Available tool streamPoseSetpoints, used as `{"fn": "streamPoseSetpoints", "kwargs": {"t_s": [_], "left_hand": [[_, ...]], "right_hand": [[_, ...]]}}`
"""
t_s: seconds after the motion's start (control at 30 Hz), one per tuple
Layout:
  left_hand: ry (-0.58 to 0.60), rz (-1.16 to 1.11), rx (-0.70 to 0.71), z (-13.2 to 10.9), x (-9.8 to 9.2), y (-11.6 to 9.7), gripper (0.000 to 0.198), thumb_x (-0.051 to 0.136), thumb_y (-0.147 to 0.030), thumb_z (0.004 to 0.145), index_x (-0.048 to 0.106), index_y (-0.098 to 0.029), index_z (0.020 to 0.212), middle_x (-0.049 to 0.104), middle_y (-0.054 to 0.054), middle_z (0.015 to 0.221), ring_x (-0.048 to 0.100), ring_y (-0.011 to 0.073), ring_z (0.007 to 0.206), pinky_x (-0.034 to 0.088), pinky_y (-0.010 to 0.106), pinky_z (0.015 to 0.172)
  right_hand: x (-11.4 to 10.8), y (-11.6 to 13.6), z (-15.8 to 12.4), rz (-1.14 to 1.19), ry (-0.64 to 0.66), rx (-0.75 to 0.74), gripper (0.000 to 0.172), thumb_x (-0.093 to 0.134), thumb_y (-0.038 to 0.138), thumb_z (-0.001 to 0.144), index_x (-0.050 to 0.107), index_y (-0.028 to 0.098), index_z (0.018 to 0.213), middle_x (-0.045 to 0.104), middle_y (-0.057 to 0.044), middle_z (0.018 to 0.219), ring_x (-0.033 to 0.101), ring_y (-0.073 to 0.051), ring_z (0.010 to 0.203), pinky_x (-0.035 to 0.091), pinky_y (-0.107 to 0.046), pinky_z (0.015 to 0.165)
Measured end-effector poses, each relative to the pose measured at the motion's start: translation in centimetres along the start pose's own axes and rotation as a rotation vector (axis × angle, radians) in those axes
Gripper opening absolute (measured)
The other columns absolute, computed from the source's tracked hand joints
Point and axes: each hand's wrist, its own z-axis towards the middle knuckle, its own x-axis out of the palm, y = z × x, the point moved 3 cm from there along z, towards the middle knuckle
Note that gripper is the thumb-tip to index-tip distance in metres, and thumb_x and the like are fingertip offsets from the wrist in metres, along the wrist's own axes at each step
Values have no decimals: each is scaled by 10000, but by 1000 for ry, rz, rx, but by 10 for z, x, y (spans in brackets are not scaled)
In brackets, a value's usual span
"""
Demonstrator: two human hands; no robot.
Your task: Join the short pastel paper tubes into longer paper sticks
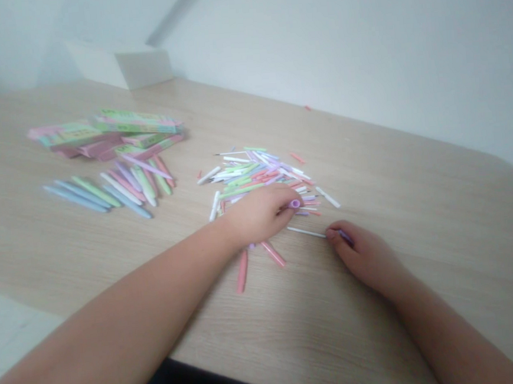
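The left grip, at the pile, closes round a purple tube, probably light, stiff, slick: hold mid-barrel. Rightward, a white rod, likely bendable, is pinched at one end by the right grip.

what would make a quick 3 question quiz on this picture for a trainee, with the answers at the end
1. Multiple choice: what colour is the hollow tube in the left hand?
a) green
b) purple
c) white

2. True or false: in the picture, the patterned boxes lie to the left of the pile of slim coloured pieces.

3. Short answer: which hand's fingers pinch the thin white stick?

Key:
1. b
2. True
3. The right hand
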Motion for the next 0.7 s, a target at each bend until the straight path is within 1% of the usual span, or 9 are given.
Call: {"fn": "streamPoseSetpoints", "kwargs": {"t_s": [0.1, 0.17, 0.23, 0.3, 0.37, 0.43, 0.57, 0.63, 0.7], "left_hand": [[145, 210, -181, 0, -5, 4, 320, 411, -386, 1003, 679, -212, 1021, 727, 65, 940, 663, 233, 894, 497, 360, 792], [205, 305, -284, -2, -8, 8, 471, 335, -543, 1004, 688, -232, 1031, 725, 74, 911, 665, 253, 859, 487, 364, 747], [242, 365, -360, -3, -8, 13, 655, 234, -685, 972, 707, -232, 975, 716, 88, 871, 666, 269, 834, 485, 372, 720], [287, 418, -417, -5, -6, 18, 740, 188, -731, 945, 717, -218, 875, 698, 101, 818, 666, 283, 805, 485, 381, 690], [322, 467, -435, -7, -2, 23, 690, 246, -694, 942, 719, -203, 833, 688, 112, 825, 667, 291, 801, 491, 386, 671], [324, 486, -402, -7, 1, 27, 577, 344, -623, 931, 720, -192, 851, 685, 118, 895, 669, 286, 841, 509, 388, 700], [253, 466, -341, -7, 4, 32, 410, 466, -514, 903, 705, -184, 947, 667, 118, 1000, 655, 280, 967, 528, 399, 849], [235, 471, -338, -7, 4, 34, 363, 492, -473, 900, 695, -184, 985, 662, 118, 1025, 644, 285, 1009, 523, 412, 896], [229, 473, -333, -7, 5, 35, 336, 502, -443, 906, 687, -187, 1022, 658, 118, 1055, 633, 289, 1052, 516, 420, 928]], "right_hand": [[0, -2, -1, -6, -63, -21, 377, 338, 501, 1044, 638, 273, 1038, 737, -58, 1005, 675, -264, 916, 486, -381, 775], [0, -4, 0, -18, -121, -44, 396, 310, 471, 1056, 642, 254, 1047, 732, -83, 1065, 668, -270, 974, 488, -385, 814], [0, -8, 2, -37, -166, -70, 394, 310, 440, 1058, 646, 234, 1046, 723, -103, 1093, 656, -271, 1012, 485, -387, 857], [1, -14, 7, -62, -187, -94, 383, 321, 413, 1055, 651, 219, 1026, 716, -116, 1082, 646, -271, 1012, 482, -388, 877], [2, -20, 13, -84, -189, -110, 376, 332, 396, 1050, 656, 211, 1003, 710, -122, 1052, 639, -270, 993, 483, -391, 873], [4, -24, 21, -104, -171, -128, 356, 358, 385, 1041, 666, 206, 1018, 703, -119, 1024, 635, -272, 981, 483, -399, 879], [6, -23, 38, -145, -161, -167, 317, 437, 373, 1012, 684, 193, 1096, 687, -130, 1020, 634, -286, 991, 484, -427, 914], [6, -20, 48, -148, -194, -183, 336, 467, 390, 1000, 680, 181, 1154, 680, -145, 1042, 631, -296, 998, 492, -438, 917], [6, -18, 60, -128, -239, -231, 376, 504, 397, 985, 651, 166, 1243, 672, -162, 1114, 621, -304, 1050, 492, -446, 950]]}}
